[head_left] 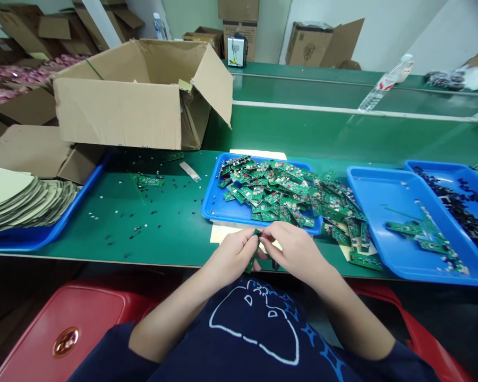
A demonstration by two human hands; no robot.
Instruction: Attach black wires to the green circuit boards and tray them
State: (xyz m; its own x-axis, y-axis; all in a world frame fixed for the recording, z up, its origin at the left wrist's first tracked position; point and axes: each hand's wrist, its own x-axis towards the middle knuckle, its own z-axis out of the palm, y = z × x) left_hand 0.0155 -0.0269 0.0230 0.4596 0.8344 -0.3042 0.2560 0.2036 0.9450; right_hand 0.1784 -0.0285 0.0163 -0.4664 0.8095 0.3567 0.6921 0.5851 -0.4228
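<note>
Between thumb and fingers my left hand [236, 251] grips a narrow green circuit board [253, 257], held tilted in front of my chest at the table edge. The fingers of my right hand [292, 248] are pinched at the board's upper end, on a small black part [259, 233] that I see only in part. Just beyond both hands, a blue tray [207, 204] carries a heap of similar circuit boards [279, 185]. More boards [342, 207] spill over its right side onto the table.
On the right, one blue tray [372, 185] holds a few boards, another black parts [454, 196]. Small black bits and a loose board [150, 181] lie on the green table [175, 233]. A cardboard box [119, 114] stands back left, paper sheets [27, 201] at left, a bottle [384, 85] behind.
</note>
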